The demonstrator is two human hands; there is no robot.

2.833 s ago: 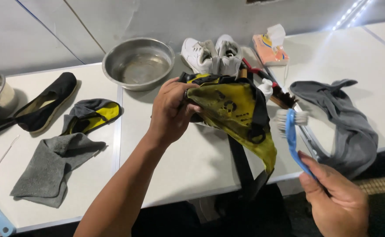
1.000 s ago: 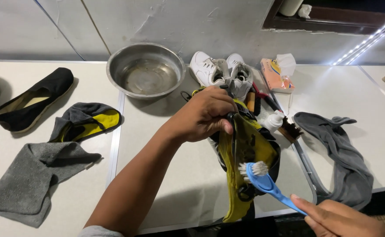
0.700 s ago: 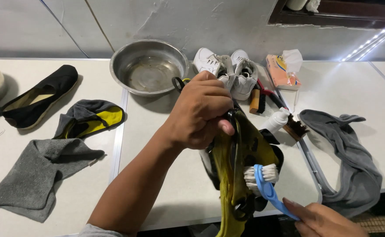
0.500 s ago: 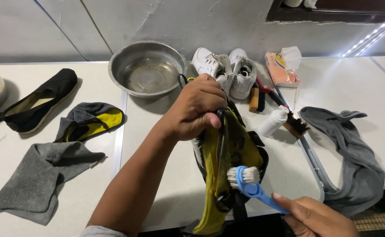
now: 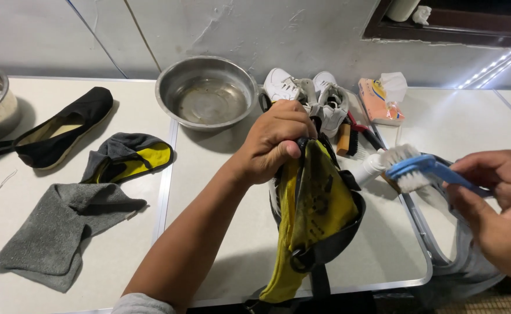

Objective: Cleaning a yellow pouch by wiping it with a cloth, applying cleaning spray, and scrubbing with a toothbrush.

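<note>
The left hand (image 5: pixel 276 139) is closed tight around the upper end of a yellow waist bag (image 5: pixel 313 209) with black trim and strap, fingers curled over its top edge, thumb pressed against the fabric. The bag hangs down from that grip, its lower end drooping past the near edge of the white table (image 5: pixel 232 256). The right hand (image 5: pixel 500 215) sits off to the right of the bag, apart from it, fingers wrapped around the handle of a blue scrub brush (image 5: pixel 421 170); the white bristles point down and toward the left hand, with a gap between them and the bag.

Just beyond the left hand's knuckles stands a pair of white sneakers (image 5: pixel 308 96), and farther away on that side a round steel bowl (image 5: pixel 207 92). Between the two hands, behind the bag, lie a small wooden brush with dark bristles (image 5: pixel 346 137) and a white bottle (image 5: pixel 369 170), partly hidden. Beyond the right hand rests an orange tissue pack (image 5: pixel 378 100) with a white tissue sticking up. Under the right hand lies a grey cloth (image 5: pixel 471 261). Out past the left forearm are a grey and yellow shoe (image 5: pixel 128 163), a black slipper (image 5: pixel 63 128) and a crumpled grey rag (image 5: pixel 63 227).
</note>
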